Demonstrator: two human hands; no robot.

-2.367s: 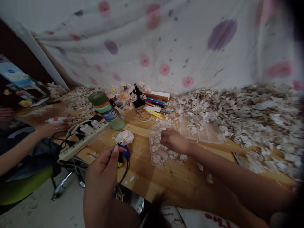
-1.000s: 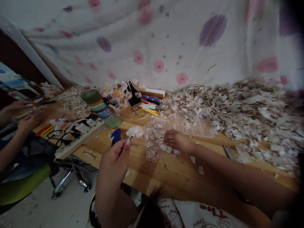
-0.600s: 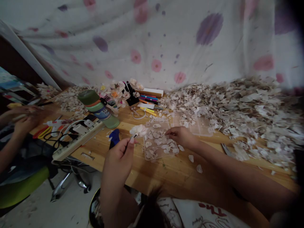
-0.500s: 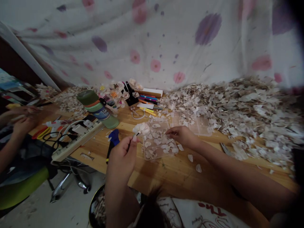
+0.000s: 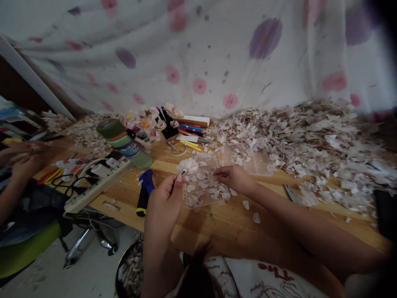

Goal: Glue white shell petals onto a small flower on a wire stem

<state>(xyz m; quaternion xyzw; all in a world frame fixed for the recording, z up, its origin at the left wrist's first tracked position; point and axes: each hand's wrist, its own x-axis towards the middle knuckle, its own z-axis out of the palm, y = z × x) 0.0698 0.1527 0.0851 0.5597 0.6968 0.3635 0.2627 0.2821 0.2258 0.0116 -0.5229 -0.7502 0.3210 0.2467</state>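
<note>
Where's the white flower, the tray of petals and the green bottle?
white flower (image 5: 187, 166), head view, middle of its petals
tray of petals (image 5: 214, 198), head view, near rim
green bottle (image 5: 122, 138), head view, its side near the cap

Dim room: spotted white cloth (image 5: 198, 54) backdrop behind wooden table (image 5: 217, 225), pale littered floor (image 5: 62, 277).

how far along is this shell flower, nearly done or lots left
Done: the left hand holds a small white flower by its stem, already several petals full. In hand: the right hand reaches into the clear tray of sorted shell pieces, fingertips on one. Left: plenty, it seems; the tray holds many pieces, and a big heap of shell bits covers the wooden table.
</note>
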